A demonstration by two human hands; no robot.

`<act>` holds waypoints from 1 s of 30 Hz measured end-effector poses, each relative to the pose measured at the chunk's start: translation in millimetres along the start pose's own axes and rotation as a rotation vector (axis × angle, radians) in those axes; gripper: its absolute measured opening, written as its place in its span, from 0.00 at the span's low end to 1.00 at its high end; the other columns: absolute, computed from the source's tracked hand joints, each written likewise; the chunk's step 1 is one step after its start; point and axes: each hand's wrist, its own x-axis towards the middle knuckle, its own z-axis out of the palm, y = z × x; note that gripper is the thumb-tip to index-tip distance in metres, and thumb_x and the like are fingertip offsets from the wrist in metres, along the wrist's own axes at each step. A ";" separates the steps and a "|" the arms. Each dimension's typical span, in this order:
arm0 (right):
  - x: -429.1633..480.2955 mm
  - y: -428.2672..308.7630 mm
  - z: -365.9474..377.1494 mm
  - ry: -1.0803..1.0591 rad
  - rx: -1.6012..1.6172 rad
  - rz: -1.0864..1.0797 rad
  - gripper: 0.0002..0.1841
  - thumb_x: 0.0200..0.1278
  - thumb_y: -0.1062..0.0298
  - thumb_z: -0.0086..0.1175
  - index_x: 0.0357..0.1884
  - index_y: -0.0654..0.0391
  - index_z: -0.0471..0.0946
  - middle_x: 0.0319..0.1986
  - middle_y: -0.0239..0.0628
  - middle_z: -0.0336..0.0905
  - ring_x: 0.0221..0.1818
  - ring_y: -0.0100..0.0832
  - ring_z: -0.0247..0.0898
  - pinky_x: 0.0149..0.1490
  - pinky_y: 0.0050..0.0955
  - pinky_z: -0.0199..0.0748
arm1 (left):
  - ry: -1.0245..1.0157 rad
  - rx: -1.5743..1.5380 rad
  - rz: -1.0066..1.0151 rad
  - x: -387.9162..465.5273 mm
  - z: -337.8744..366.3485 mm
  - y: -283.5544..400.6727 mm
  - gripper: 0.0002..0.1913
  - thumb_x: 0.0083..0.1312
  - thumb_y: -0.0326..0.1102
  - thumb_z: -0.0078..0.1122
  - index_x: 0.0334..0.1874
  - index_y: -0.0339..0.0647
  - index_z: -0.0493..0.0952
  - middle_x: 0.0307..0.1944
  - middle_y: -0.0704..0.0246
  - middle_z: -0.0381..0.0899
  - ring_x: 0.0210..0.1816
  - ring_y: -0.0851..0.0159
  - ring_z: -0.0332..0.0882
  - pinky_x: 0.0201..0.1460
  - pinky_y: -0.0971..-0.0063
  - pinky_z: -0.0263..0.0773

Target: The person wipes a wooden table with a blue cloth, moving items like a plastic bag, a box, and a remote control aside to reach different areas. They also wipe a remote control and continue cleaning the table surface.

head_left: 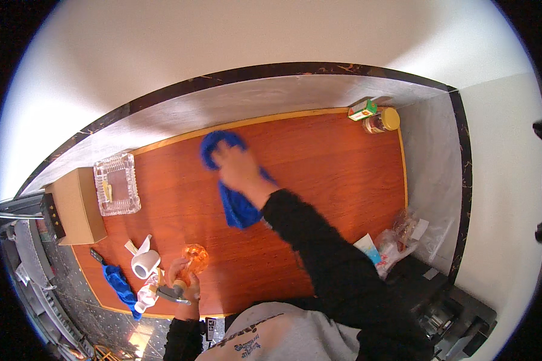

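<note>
On the reddish wooden tabletop, my right hand presses on a blue cloth; the hand is blurred, and part of the cloth hangs out below it. My left hand, at the front left, holds a clear orange spray bottle near its neck, with the dark trigger head towards me. Just left of that hand lie a white plastic bottle and a white paper roll. Farther left is another rolled or bunched blue cloth with a dark object at its end.
A clear ribbed tray and a cardboard box stand at the left. In the back right corner are a green-and-white carton and a yellow-lidded jar. Plastic bags lie at the right front. Low walls border the back and right.
</note>
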 end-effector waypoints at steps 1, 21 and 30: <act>-4.6 32.4 -10.6 0.014 0.011 0.103 0.25 0.56 0.67 0.46 0.60 0.48 0.70 0.64 0.42 0.62 0.54 0.44 0.69 0.50 0.49 0.71 | -0.001 -0.002 0.018 -1.3 0.8 0.0 0.13 0.54 0.23 0.54 0.42 0.35 0.69 0.43 0.55 0.73 0.48 0.55 0.73 0.57 0.61 0.68; -163.2 -0.1 26.1 0.075 0.081 0.116 0.18 0.63 0.67 0.40 0.50 0.46 0.77 0.56 0.45 0.71 0.47 0.42 0.73 0.43 0.48 0.72 | -0.111 0.161 0.051 -6.0 -13.7 -18.9 0.16 0.60 0.21 0.51 0.50 0.36 0.66 0.50 0.58 0.71 0.53 0.57 0.70 0.61 0.64 0.65; -189.9 52.5 8.9 -0.018 0.076 0.063 0.18 0.62 0.68 0.41 0.52 0.51 0.77 0.60 0.45 0.67 0.46 0.45 0.73 0.43 0.47 0.73 | -0.123 0.155 0.039 -1.2 -16.5 -15.9 0.14 0.65 0.26 0.49 0.52 0.35 0.67 0.51 0.59 0.72 0.55 0.57 0.71 0.62 0.63 0.64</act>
